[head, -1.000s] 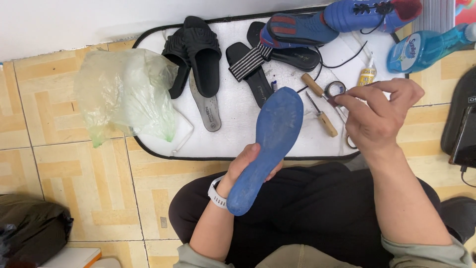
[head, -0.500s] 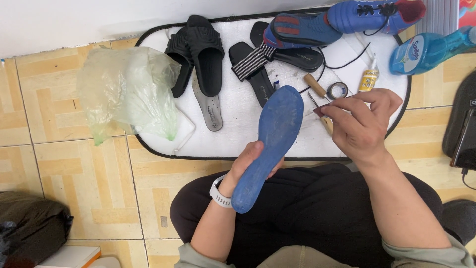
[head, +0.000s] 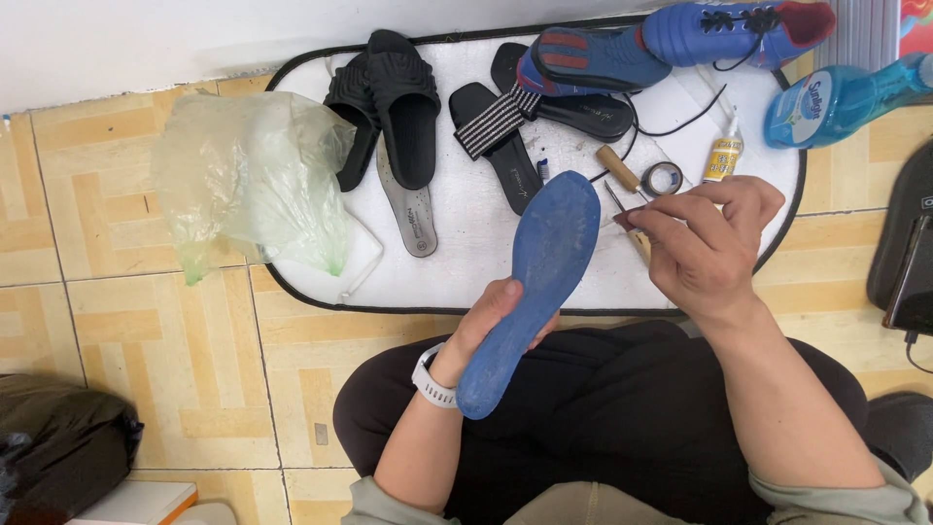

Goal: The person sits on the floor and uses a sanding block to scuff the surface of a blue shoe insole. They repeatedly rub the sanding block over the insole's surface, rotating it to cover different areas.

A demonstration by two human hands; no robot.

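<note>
My left hand (head: 496,316), with a white watch (head: 432,375) on its wrist, grips a worn blue insole (head: 544,272) near the heel and holds it tilted over my lap, toe end above the white mat (head: 457,255). My right hand (head: 709,248) hovers just right of the insole's toe, thumb and forefinger pinched together. Whether anything small sits in that pinch is not visible. A wooden-handled awl (head: 619,167) lies on the mat just beyond the fingertips, and a second wooden handle is partly hidden under the hand.
On the mat lie black slides (head: 398,107), a grey insole (head: 413,214), a striped sandal (head: 496,126), a blue football boot (head: 739,29), a tape ring (head: 664,178) and a small glue bottle (head: 721,156). A crumpled plastic bag (head: 248,180) sits left; a blue spray bottle (head: 836,97) far right.
My right hand has come down and leftward from beside the tape ring to the insole's toe end. My left hand and the insole have barely shifted.
</note>
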